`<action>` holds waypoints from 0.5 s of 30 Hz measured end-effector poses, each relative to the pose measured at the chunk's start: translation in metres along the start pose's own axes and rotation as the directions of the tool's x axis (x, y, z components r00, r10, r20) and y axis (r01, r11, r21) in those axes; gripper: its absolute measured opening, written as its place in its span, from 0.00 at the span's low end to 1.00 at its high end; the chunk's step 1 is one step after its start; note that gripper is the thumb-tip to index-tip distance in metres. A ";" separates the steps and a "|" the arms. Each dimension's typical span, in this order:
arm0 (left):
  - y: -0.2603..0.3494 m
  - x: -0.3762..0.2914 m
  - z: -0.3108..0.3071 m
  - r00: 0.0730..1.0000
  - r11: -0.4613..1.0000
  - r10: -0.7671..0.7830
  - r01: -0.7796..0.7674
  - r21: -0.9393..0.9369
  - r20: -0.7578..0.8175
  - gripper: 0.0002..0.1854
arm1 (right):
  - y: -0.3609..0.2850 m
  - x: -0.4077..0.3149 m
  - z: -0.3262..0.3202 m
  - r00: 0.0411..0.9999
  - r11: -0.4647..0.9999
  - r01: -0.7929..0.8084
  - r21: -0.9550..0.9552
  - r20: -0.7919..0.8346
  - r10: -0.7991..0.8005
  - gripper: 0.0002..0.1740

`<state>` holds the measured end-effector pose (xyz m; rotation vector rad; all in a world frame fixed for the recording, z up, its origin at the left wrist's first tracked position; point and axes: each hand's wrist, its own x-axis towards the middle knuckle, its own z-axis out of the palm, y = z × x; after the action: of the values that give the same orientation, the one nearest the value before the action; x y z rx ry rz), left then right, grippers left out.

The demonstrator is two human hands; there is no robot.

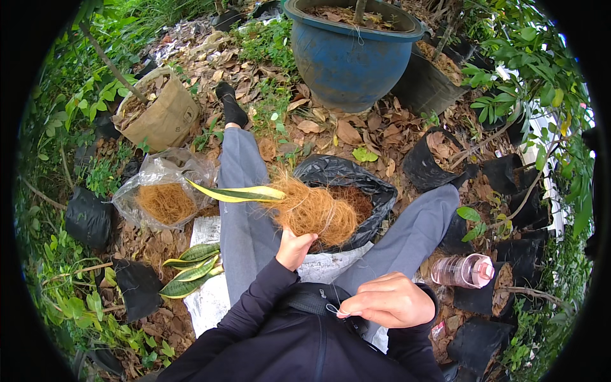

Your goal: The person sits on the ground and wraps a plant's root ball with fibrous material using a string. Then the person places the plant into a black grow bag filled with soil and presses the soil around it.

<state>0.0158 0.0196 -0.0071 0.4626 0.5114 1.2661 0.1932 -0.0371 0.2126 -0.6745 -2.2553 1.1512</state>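
Observation:
My left hand [294, 248] grips the underside of a bundle of coconut fibre [312, 210], held up between my legs. White string wraps around the bundle. A yellow-edged snake plant leaf [238, 194] sticks out of its left end. Lower right, my right hand [389, 301] pinches the looped end of a thin white string [332, 309] between thumb and fingers. Behind the bundle lies an open black plastic bag [329, 168] with darker brown fibre [355, 198] inside. Several more snake plant leaves [193, 274] rest on the ground beside my left leg.
A clear plastic bag of coconut fibre [164, 203] lies to the left, near a tan planting bag [160, 112]. A big blue pot [351, 62] stands ahead. On the right are a pink water bottle [460, 271] and several black grow bags [429, 162]. White sheeting [207, 303] lies beneath me.

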 end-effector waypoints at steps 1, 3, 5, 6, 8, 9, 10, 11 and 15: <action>-0.001 -0.001 -0.002 1.000 1.000 -0.016 0.016 0.011 -0.002 0.39 | 0.000 0.000 -0.004 1.000 1.000 0.005 -0.016 -0.025 -0.005 0.10; -0.005 -0.003 -0.006 0.999 0.999 -0.045 0.045 0.017 0.006 0.40 | 0.003 0.002 -0.008 0.992 0.995 -0.046 0.085 -0.109 0.056 0.08; -0.008 -0.004 -0.010 0.998 0.998 -0.061 0.061 -0.007 0.033 0.41 | 0.008 0.004 -0.012 0.975 0.995 -0.032 0.097 -0.217 0.052 0.06; -0.011 -0.005 -0.013 0.996 0.997 -0.079 0.078 0.017 0.029 0.41 | 0.010 0.005 -0.012 0.956 0.989 -0.074 0.129 -0.272 0.107 0.05; -0.016 -0.007 -0.018 0.995 0.995 -0.093 0.092 0.035 0.040 0.42 | 0.018 0.008 -0.014 0.917 0.987 -0.017 0.158 -0.391 0.078 0.05; -0.019 -0.008 -0.020 0.994 0.993 -0.097 0.094 0.075 0.050 0.42 | 0.022 0.010 -0.017 0.898 0.974 0.037 0.224 -0.435 0.065 0.05; -0.022 -0.010 -0.022 0.993 0.989 -0.103 0.095 0.115 0.062 0.42 | 0.029 0.013 -0.018 0.866 0.957 0.091 0.275 -0.496 0.060 0.06; -0.025 -0.011 -0.024 0.991 0.982 -0.122 0.112 0.152 0.056 0.42 | 0.034 0.015 -0.022 0.841 0.967 0.104 0.233 -0.539 0.039 0.08; -0.032 -0.020 -0.026 0.988 0.987 -0.116 0.103 0.121 0.106 0.43 | 0.058 0.019 -0.035 0.748 0.965 -0.047 0.259 -0.630 0.206 0.09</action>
<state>0.0210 -0.0067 -0.0447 0.5916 0.5090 1.1016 0.2126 0.0255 0.1862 -0.9702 -1.4733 1.0032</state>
